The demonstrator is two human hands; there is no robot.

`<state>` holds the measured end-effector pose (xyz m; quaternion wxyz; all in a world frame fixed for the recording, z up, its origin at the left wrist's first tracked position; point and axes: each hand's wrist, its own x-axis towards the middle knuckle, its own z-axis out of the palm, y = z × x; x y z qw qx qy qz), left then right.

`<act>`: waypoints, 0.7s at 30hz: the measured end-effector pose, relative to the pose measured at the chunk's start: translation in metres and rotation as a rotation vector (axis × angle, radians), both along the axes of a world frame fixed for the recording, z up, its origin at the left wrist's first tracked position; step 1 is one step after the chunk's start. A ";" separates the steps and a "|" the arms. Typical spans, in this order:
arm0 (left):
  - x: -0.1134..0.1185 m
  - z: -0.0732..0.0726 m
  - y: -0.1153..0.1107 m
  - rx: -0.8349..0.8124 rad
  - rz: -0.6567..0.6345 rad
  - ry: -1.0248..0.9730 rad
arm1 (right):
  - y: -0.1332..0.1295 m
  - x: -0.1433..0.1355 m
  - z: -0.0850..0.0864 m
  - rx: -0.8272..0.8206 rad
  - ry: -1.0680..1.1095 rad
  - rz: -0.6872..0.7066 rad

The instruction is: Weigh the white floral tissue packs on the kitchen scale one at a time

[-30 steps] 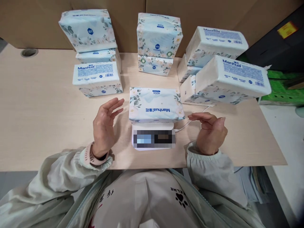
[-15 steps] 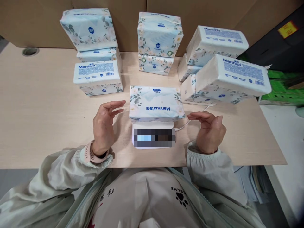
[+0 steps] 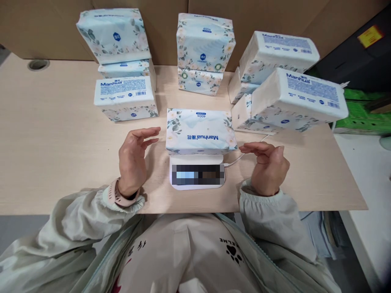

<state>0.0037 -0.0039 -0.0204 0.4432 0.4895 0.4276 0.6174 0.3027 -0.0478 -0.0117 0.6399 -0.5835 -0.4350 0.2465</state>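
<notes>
A floral tissue pack (image 3: 200, 131) lies flat on a small white scale (image 3: 197, 186), whose display is blurred out. To the pack's left, my left hand (image 3: 132, 160) hovers with its fingers stretched toward it, holding nothing. On the other side my right hand (image 3: 269, 167) is held the same way, fingertips close to the pack's right corner. Neither hand visibly grips the pack. A white cable (image 3: 241, 159) runs from the scale's right side past my right fingertips and back toward the stacked packs.
More tissue packs stand behind: a left group (image 3: 125, 95), a middle stack (image 3: 205, 44) and a right group (image 3: 297, 97). Cardboard (image 3: 165, 36) closes off the back of the wooden table (image 3: 55, 134). A cable hole (image 3: 38, 64) sits at the back left; a green object (image 3: 357, 112) lies beyond the right edge.
The whole view has shifted very slightly. Both hands and the tissue pack keep their places relative to each other.
</notes>
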 end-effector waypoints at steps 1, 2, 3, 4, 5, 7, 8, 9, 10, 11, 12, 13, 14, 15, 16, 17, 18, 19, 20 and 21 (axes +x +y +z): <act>0.000 0.000 0.000 0.000 0.006 -0.001 | 0.000 0.000 0.000 0.004 0.003 -0.002; 0.000 0.000 0.001 -0.003 0.007 0.000 | 0.000 -0.001 0.000 0.006 0.004 -0.004; 0.001 0.000 0.001 -0.008 0.007 0.003 | 0.000 -0.001 0.001 0.007 0.003 -0.005; 0.001 0.000 0.002 -0.013 0.004 0.004 | 0.000 -0.001 0.001 0.007 0.000 -0.006; 0.001 0.000 0.002 -0.015 0.008 0.002 | 0.000 0.000 0.000 0.005 -0.003 -0.005; 0.002 0.001 0.002 -0.006 0.030 -0.011 | 0.000 0.000 0.000 0.008 -0.006 -0.003; 0.002 0.002 0.001 0.007 0.048 -0.018 | 0.000 0.000 -0.001 0.013 -0.004 -0.002; 0.003 0.003 -0.001 0.019 0.062 -0.020 | -0.001 0.000 -0.002 0.016 0.000 0.001; 0.003 0.005 -0.004 0.026 0.064 -0.015 | -0.001 -0.001 -0.003 0.017 0.006 0.005; 0.004 0.007 -0.008 0.021 0.045 -0.006 | -0.002 -0.002 -0.004 0.013 0.016 0.017; 0.005 0.010 -0.012 0.002 0.004 0.000 | -0.003 -0.003 -0.004 0.002 0.025 0.047; 0.006 0.014 -0.016 -0.029 -0.058 0.000 | -0.003 -0.005 -0.003 -0.019 0.030 0.094; 0.008 0.018 -0.018 -0.072 -0.141 -0.007 | -0.004 -0.007 -0.002 -0.046 0.025 0.155; 0.011 0.023 -0.019 -0.114 -0.227 -0.018 | -0.003 -0.009 0.000 -0.074 0.006 0.219; 0.014 0.029 -0.018 -0.141 -0.302 -0.030 | -0.001 -0.012 0.003 -0.099 -0.026 0.277; 0.017 0.035 -0.013 -0.146 -0.364 -0.033 | 0.003 -0.015 0.006 -0.121 -0.066 0.320; 0.021 0.041 -0.005 -0.122 -0.411 -0.024 | 0.010 -0.017 0.009 -0.136 -0.107 0.341; 0.025 0.047 0.006 -0.071 -0.445 -0.007 | 0.021 -0.019 0.012 -0.136 -0.142 0.344; 0.029 0.051 0.020 0.001 -0.464 0.011 | 0.034 -0.021 0.014 -0.105 -0.167 0.329; 0.033 0.053 0.038 0.073 -0.471 0.031 | 0.050 -0.022 0.014 -0.061 -0.181 0.309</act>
